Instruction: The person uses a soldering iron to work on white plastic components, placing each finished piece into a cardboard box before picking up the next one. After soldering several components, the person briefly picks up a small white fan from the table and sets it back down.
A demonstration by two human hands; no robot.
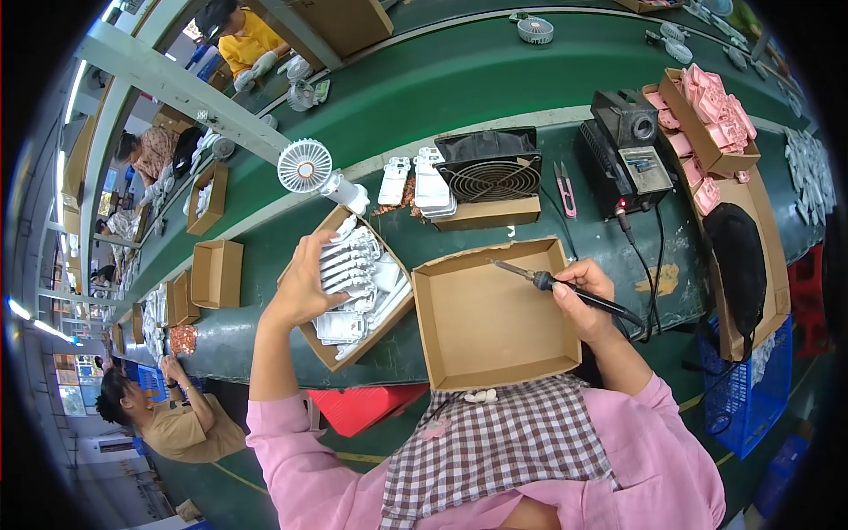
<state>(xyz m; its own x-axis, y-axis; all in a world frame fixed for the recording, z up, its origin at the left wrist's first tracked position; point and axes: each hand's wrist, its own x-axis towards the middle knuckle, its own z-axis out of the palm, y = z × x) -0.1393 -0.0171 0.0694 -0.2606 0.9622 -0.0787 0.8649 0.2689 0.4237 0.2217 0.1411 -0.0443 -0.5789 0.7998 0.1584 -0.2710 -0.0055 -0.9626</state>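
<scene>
My left hand (302, 284) reaches into a cardboard box on the left. Its fingers and thumb are curved around a row of white plastic parts (350, 265); more white pieces lie beneath and beside them. In my right hand (587, 299) is a soldering iron (596, 302) with a black handle, held like a pen. The metal tip points left, above a shallow cardboard tray (495, 331) with nothing in it.
Behind the tray stand a boxed black fan (490, 181), white housings (433, 187), pink snips (565, 193) and a soldering station (627, 163). A white handheld fan (306, 168) is left. Pink parts (715, 115) fill a box at right. Co-workers sit along the green conveyor (424, 97).
</scene>
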